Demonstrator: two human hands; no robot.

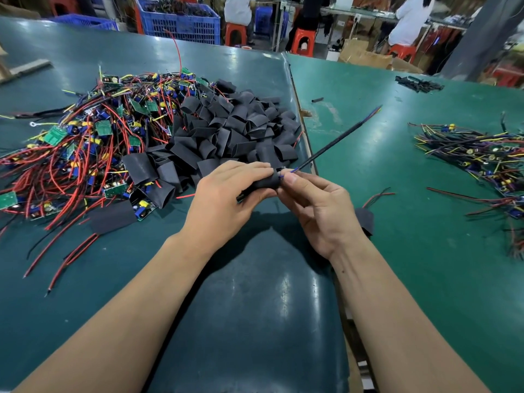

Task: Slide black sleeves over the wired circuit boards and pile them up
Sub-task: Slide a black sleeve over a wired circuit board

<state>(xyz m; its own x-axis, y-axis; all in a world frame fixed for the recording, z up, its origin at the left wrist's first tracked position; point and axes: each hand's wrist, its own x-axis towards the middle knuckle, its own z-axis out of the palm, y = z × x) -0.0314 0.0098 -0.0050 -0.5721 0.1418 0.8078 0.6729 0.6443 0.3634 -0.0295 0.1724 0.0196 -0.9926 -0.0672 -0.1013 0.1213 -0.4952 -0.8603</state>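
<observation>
My left hand (226, 194) grips a black sleeve (266, 182) with a circuit board mostly hidden inside it. My right hand (314, 205) pinches the board's wires at the sleeve's right end, where a black-jacketed cable (337, 143) sticks out up and to the right, ending in coloured tips. A heap of loose black sleeves (235, 129) lies just behind my hands. Left of it spreads a tangle of green circuit boards with red, black and yellow wires (85, 148). One sleeved board (364, 219) lies on the table beside my right wrist.
Another pile of wired parts (482, 163) lies at the far right of the green table (397, 171). A flat sleeve (113, 219) and loose red-black wires (71, 256) lie at the front left. Blue crates (181, 21), orange stools and seated people are behind.
</observation>
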